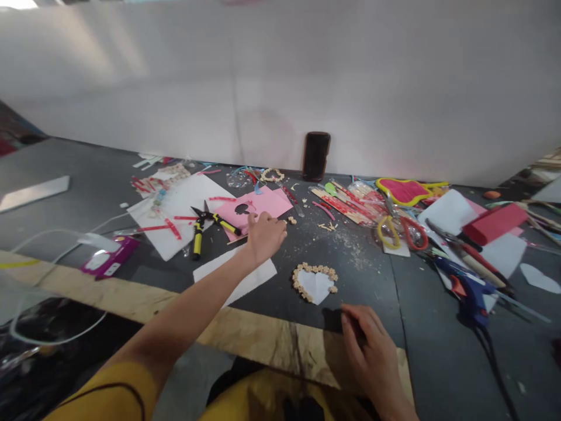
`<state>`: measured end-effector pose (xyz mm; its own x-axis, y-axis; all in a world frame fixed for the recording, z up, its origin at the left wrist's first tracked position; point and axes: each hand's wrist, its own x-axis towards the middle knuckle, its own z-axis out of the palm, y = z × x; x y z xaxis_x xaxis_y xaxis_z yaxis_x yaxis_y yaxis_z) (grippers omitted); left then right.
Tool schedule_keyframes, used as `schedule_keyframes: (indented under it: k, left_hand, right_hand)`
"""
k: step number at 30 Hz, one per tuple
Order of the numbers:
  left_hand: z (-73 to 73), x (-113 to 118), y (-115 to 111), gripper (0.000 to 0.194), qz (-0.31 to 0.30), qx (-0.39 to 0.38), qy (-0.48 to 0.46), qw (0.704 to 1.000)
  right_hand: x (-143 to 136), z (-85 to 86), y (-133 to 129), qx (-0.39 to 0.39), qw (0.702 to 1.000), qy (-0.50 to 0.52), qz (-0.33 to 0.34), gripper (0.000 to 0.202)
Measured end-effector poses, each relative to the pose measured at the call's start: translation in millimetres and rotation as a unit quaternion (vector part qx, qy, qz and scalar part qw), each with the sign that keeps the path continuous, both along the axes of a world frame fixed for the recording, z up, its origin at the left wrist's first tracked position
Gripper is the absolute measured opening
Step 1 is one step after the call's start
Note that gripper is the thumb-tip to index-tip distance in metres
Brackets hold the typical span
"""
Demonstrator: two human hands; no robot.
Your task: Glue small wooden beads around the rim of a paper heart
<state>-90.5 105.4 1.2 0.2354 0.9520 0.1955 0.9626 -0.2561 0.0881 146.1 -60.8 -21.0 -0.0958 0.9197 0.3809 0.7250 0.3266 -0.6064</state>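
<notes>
My left hand point(265, 235) reaches over a pink sheet of paper point(263, 206), palm down and fingers apart. Small tan flower-like pieces point(291, 220) lie right beside its fingertips. Closer to me is a white paper heart point(316, 286), its rim lined with similar tan pieces, though the lower right edge is bare. My right hand point(372, 351) rests at the table's near edge, just below the heart. Its thumb and forefinger are curled close together; anything between them is hidden. A white paper sheet point(232, 275) sits under my left forearm.
Yellow-handled pliers point(202, 228) and a purple box point(111, 257) with cables are on the left. A phone point(316, 156) leans against the wall. To the right are match-like sticks point(346, 204), scissors point(401, 228), a blue glue gun point(471, 289) and red rolled material point(495, 224).
</notes>
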Motion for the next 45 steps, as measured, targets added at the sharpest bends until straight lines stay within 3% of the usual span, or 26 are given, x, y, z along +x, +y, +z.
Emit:
schedule_keyframes:
  k: [2, 5, 7, 10, 12, 16, 19, 22, 25, 30, 34, 38, 45]
  left_hand:
    - [-0.1, 1, -4, 0.016, -0.002, 0.002, -0.001, 1.0]
    - [12.3, 4, -19, 0.017, -0.006, -0.006, -0.024, 1.0]
    - [24.9, 10, -35, 0.014, -0.015, -0.024, -0.093, 0.995]
    - [35.8, 28, -68, 0.012, -0.079, -0.061, -0.171, 0.98]
    - [32.2, 42, -89, 0.008, -0.128, -0.068, -0.188, 0.971]
    - [6.8, 63, -117, 0.007, -0.229, -0.006, -0.149, 0.962]
    - [-9.2, 70, -125, 0.01, -0.252, 0.024, -0.106, 0.962]
    - [-11.0, 68, -126, 0.008, -0.263, 0.029, -0.094, 0.96]
    - [1.2, 58, -115, 0.014, -0.261, 0.03, -0.11, 0.959]
    - [20.6, 31, -78, 0.015, -0.151, 0.106, -0.172, 0.968]
    - [12.1, 19, -61, 0.011, -0.088, 0.156, -0.208, 0.961]
    - [2.9, 17, -64, 0.01, -0.086, 0.159, -0.218, 0.959]
    - [6.2, 19, -68, 0.008, -0.094, 0.145, -0.237, 0.956]
  right_hand:
    - [1, 0.4, 1, -0.006, 1.0, -0.002, -0.005, 0.015]
    - [3, 6.8, 6, -0.024, 1.0, -0.011, -0.018, 0.017]
    - [3, 14.6, 10, -0.04, 0.999, -0.01, -0.025, 0.017]
    - [3, 24.9, 13, -0.045, 0.999, 0.004, -0.009, 0.016]
    - [3, 26.3, 13, -0.04, 0.999, 0.004, 0.01, 0.016]
    - [9, 14.5, 13, -0.043, 0.997, -0.058, -0.02, 0.02]
    - [11, 4.6, 17, -0.052, 0.99, -0.127, -0.037, 0.021]
    - [8, 2.1, 23, -0.046, 0.983, -0.176, -0.034, 0.022]
    - [1, 3.9, 29, -0.041, 0.977, -0.203, -0.042, 0.026]
    - [-8, 4.0, 35, -0.049, 0.969, -0.228, -0.085, 0.029]
    - [-10, 3.6, 37, -0.066, 0.965, -0.235, -0.096, 0.025]
    - [-10, 4.7, 38, -0.065, 0.967, -0.223, -0.105, 0.027]
    - [-11, 5.5, 41, -0.069, 0.964, -0.23, -0.112, 0.026]
